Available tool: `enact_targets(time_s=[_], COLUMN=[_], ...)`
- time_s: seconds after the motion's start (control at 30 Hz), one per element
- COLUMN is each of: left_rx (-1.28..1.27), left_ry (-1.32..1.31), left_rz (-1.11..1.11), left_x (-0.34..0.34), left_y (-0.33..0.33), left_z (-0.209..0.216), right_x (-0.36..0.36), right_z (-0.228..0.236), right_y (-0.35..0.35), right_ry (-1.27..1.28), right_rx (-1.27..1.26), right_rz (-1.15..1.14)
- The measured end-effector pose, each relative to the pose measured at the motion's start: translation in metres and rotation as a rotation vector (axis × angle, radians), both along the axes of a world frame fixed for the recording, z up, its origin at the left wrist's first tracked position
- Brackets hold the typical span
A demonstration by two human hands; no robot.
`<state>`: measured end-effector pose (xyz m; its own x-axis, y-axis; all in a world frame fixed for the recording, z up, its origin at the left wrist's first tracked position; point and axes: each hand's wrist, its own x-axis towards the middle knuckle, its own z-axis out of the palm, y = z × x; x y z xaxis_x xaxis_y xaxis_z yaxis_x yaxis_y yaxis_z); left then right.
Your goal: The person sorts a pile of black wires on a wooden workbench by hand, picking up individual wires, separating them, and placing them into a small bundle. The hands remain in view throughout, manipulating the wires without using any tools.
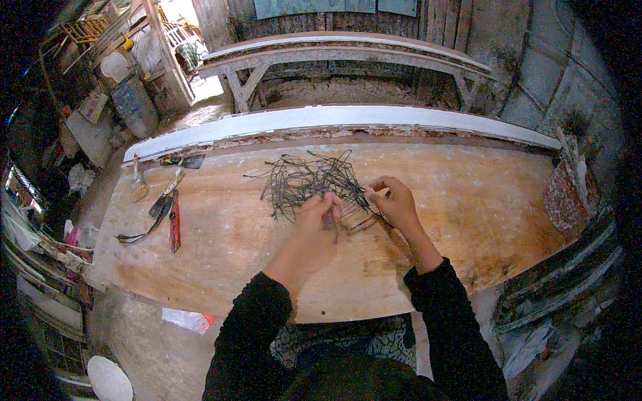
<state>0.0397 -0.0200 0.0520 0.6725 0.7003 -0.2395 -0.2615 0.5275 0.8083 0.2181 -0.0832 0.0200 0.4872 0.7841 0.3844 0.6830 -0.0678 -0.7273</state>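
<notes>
I have the left grip (312,217) pinching strands at the 5 o'clock side of the dark cord tangle (309,175), the right grip (396,204) pinching strands at 3 o'clock. The tangle lies mid-bench (221,257). Farther out, I see a red tool (175,224) near 9, a white board (334,119) at 12.

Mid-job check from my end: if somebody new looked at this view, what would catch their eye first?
Probably the tangled heap of thin dark cord near the middle of the tan wooden table, with the left hand at its near side and the right hand at its right edge. Next come the slim red tool at left and the long white strip along the table's far side.
</notes>
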Motion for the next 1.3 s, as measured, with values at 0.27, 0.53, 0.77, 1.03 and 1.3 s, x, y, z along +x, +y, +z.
enact_targets(time_s=[0.27,0.53,0.77,1.03,1.3], left_rx=[0.035,-0.062,-0.058,0.034,-0.026], left_ry=[-0.171,-0.197,-0.144,-0.056,-0.215], left_rz=[0.130,0.173,0.166,0.017,0.173], left_x=[-0.005,-0.006,-0.001,0.001,0.002], left_y=[0.034,0.032,0.012,0.010,0.026], left_z=[-0.025,-0.021,0.002,-0.021,-0.022], right_x=[-0.004,-0.010,-0.028,-0.066,-0.040], right_z=[0.007,-0.012,0.001,0.015,-0.005], right_y=[0.001,0.013,0.008,-0.008,0.003], right_ry=[0.000,-0.350,0.008,0.005,-0.426], right_rx=[-0.286,-0.109,0.184,0.018,-0.035], right_rz=[0.009,0.023,0.010,0.335,0.142])
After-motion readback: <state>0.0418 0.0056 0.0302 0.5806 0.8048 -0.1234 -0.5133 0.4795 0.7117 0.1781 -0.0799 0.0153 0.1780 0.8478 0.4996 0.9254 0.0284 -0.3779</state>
